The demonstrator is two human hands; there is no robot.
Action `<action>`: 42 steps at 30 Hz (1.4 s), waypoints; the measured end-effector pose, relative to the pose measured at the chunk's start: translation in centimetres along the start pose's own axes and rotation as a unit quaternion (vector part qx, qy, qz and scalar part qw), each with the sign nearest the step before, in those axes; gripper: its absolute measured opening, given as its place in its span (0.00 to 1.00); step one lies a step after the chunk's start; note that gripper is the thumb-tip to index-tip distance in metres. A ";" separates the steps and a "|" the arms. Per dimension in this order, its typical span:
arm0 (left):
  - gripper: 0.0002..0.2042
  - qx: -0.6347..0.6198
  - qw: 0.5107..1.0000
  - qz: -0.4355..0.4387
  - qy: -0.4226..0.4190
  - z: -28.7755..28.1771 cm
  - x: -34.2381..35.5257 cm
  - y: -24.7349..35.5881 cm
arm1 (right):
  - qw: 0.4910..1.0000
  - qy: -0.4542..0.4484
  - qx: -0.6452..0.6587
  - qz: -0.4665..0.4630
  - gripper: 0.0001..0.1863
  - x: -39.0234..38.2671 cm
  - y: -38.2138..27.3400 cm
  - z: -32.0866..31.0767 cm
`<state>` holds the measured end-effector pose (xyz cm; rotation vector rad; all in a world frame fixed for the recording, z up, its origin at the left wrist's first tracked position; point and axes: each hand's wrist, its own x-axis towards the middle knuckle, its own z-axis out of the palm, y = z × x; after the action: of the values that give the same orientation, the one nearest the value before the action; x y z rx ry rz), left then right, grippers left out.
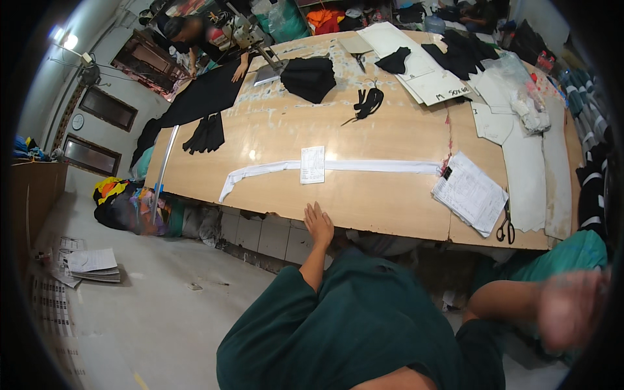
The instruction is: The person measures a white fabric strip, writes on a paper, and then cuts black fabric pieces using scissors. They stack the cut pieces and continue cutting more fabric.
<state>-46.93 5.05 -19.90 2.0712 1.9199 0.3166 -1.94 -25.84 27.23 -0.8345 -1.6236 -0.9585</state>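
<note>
My left hand lies at the front edge of the wooden table with its fingers stretched out. Just beyond it, a small printed sheet sits across a long white fabric strip that bends down at its left end. To the right lie a stack of papers with a black clip and black scissors. My right hand is at the lower right, near a green bundle, smeared by motion; what it holds, if anything, is unclear.
A person leans over black fabric beside a cutting machine. Black cut pieces, white pattern boards and a metal bar lie on the table. Papers lie on the floor at left.
</note>
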 end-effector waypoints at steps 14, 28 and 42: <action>0.31 -0.013 0.998 0.063 0.012 -0.3 -0.7 -1.7 | 0.519 -0.348 -0.456 0.634 0.33 -55.6 0.6 -4.3; 0.32 0.002 0.997 0.068 0.020 -1.1 -0.3 -2.0 | 0.355 -0.208 -0.086 0.907 0.25 -50.3 2.4 -6.5; 0.16 -0.216 0.957 0.189 -0.048 -9.1 7.6 -7.4 | 0.495 0.329 0.373 0.713 0.34 -30.9 -10.4 15.7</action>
<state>-56.44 13.71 -14.46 2.0846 1.2461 0.6417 -10.48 -18.21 -7.09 -0.6861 -0.1381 0.6374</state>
